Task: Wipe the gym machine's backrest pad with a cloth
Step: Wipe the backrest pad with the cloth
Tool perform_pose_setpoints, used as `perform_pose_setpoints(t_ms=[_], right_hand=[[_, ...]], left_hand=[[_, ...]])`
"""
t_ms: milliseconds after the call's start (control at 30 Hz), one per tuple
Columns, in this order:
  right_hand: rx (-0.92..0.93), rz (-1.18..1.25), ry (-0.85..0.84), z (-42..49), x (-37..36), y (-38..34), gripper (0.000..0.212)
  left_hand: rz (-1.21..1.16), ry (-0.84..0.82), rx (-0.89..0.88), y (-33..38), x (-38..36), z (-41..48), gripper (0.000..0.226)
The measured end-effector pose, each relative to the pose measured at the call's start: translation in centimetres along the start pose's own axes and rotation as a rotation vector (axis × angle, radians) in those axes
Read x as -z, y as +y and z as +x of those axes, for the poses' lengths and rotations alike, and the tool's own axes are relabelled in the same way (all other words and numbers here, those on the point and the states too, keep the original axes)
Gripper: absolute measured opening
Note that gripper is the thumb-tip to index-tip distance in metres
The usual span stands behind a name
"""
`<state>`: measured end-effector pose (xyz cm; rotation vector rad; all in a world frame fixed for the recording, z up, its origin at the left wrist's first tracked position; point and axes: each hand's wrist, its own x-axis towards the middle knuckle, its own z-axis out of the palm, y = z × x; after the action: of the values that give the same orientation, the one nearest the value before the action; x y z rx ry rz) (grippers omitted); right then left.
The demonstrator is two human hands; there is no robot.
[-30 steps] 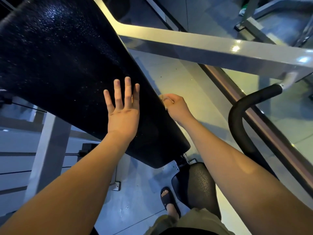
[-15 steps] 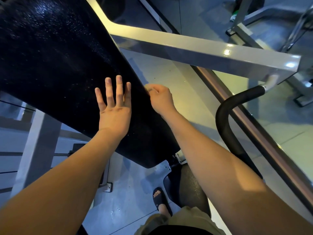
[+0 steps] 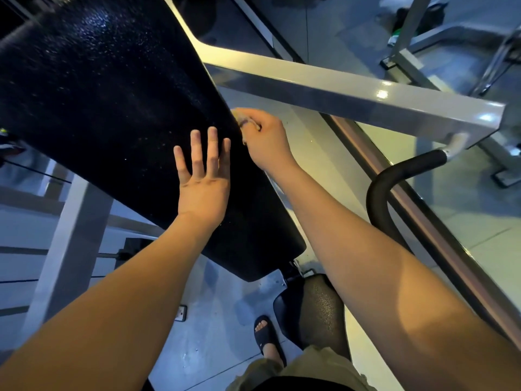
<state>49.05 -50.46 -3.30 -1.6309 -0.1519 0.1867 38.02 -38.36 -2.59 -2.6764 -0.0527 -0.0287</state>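
My right hand (image 3: pixel 263 138) has slid further up the right edge of the backrest pad (image 3: pixel 112 108) and now sits just above the fingertips of my left hand (image 3: pixel 204 182), which has stayed flat on the pad.

The backrest pad is a long, black, pebbled cushion. It slopes from the upper left of the view down to a rounded end near the middle.

My right fingers are curled tight against the pad's edge. They pinch what looks like a small bunched pale cloth (image 3: pixel 239 115), most of it hidden in the fist. I judge this to be a wiping stroke along the pad's side.

My left hand lies palm down on the pad's face, fingers straight and slightly spread, holding nothing. It probably steadies the cushion against the rubbing.

Just beyond the pad a grey steel frame bar (image 3: pixel 338 88) crosses to the right. Below that bar a curved black handle (image 3: pixel 394 187) loops downward. Under the pad's lower end is the machine's dark textured seat (image 3: pixel 318 306), with my sandalled foot (image 3: pixel 266 334) on the grey floor beside it.
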Motion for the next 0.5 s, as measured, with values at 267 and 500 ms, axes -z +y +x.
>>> perform_pose_setpoints(t_ms=[267, 500], right_hand=[[-0.043, 0.0, 0.039, -1.5, -0.3, 0.3, 0.038], [0.144, 0.024, 0.011, 1.0, -0.4, -3.3, 0.038]], left_hand=[[-0.012, -0.018, 0.005, 0.1, 0.5, 0.0, 0.093], [-0.03, -0.035, 0.004, -0.2, 0.6, -0.2, 0.094]])
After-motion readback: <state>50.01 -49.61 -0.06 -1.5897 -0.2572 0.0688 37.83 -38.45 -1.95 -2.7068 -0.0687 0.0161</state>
